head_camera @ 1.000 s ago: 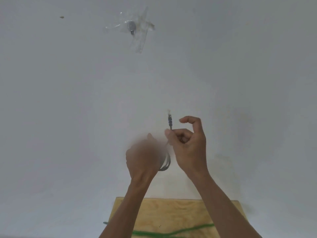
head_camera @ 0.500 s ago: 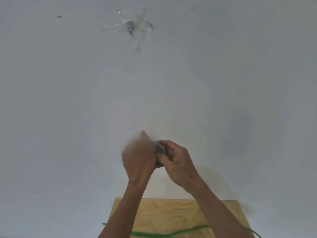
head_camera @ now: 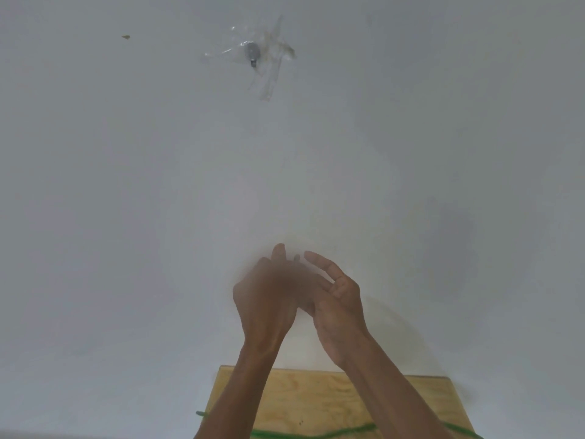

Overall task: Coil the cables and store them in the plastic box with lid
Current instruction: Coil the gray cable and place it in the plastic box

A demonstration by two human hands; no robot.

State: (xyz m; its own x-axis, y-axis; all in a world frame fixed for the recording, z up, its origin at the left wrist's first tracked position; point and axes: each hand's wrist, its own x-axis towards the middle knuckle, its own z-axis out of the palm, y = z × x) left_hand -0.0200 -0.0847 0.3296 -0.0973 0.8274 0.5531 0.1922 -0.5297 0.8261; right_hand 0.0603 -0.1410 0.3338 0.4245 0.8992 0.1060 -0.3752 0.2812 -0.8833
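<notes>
White wall fills the view; both hands raised together before it, above a plywood table (head_camera: 411, 394).

Right hand (head_camera: 335, 308) fingers (head_camera: 319, 264) spread apart, palm turned to the left hand (head_camera: 266, 299), which is blurred; its grip cannot be told. Grey cable coil hidden, presumably between the palms. Green cable (head_camera: 316, 435) lies crosswise on the table, below both wrists. Box not in view.
</notes>
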